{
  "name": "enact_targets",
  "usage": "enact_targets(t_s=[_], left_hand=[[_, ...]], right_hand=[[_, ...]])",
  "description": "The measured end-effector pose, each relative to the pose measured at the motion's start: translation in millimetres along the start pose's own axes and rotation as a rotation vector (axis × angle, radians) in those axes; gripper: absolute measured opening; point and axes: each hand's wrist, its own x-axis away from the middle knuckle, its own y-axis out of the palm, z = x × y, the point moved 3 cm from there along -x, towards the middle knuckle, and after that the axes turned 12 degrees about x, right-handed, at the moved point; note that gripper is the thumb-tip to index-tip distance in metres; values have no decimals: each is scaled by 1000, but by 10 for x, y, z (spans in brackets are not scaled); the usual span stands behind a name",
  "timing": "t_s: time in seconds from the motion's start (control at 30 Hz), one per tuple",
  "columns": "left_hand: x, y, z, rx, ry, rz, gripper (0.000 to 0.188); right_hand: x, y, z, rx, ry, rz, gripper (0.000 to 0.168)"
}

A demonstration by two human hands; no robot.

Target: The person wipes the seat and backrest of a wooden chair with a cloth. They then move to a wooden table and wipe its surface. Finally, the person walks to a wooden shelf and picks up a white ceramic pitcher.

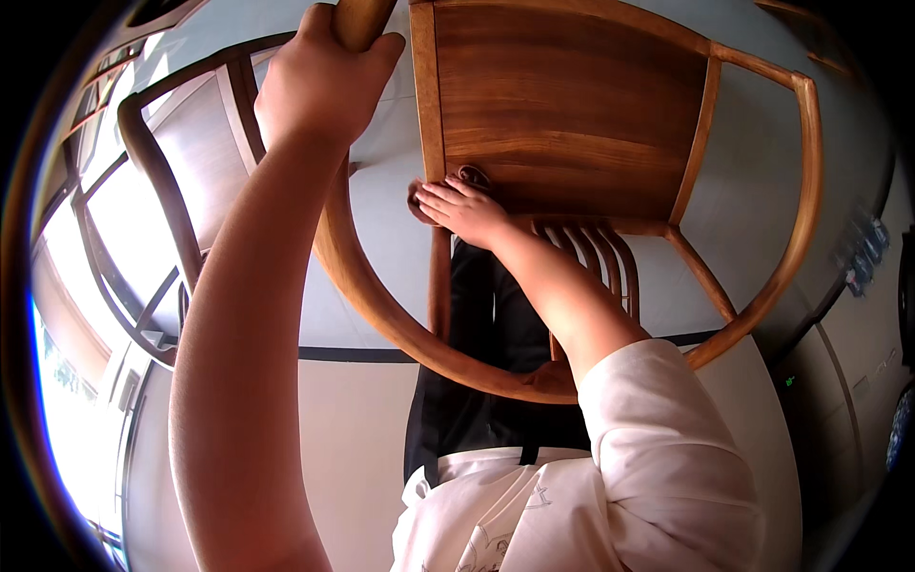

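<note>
A wooden armchair with a curved rail [400, 336] and a flat wood-grained seat [565, 107] stands before me. My left hand [322, 89] is wrapped around the end of its armrest [359, 21] at the top of the view. Over the near left corner of the seat, my right hand [465, 212] lies with its fingers stretched out on a bunched brown cloth [417, 201]. The cloth laps over the seat's side frame [427, 107]. Curved back slats [622, 261] rise just right of that hand.
Another wooden chair [161, 175] stands close on the left, with more dark chair frames beyond it. Behind the armchair runs a pale wall [350, 429] with a dark baseboard [357, 354]. Clear plastic bottles [866, 247] are on the far right.
</note>
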Motion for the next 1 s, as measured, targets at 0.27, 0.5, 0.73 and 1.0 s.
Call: enact_targets(t_s=[0.27,0.5,0.73,1.0], left_hand=[[36,10,151,17,38,16,63],[323,-211,649,164,-14,42,49],[322,-185,635,157,7,68,46],[292,-77,625,87,92,-8,54]], right_hand=[[291,-240,1171,90,72,-59,50],[394,-686,2230,-22,712,287,40],[671,-1038,1987,-574,517,-104,36],[584,-609,1854,-117,1052,509,36]])
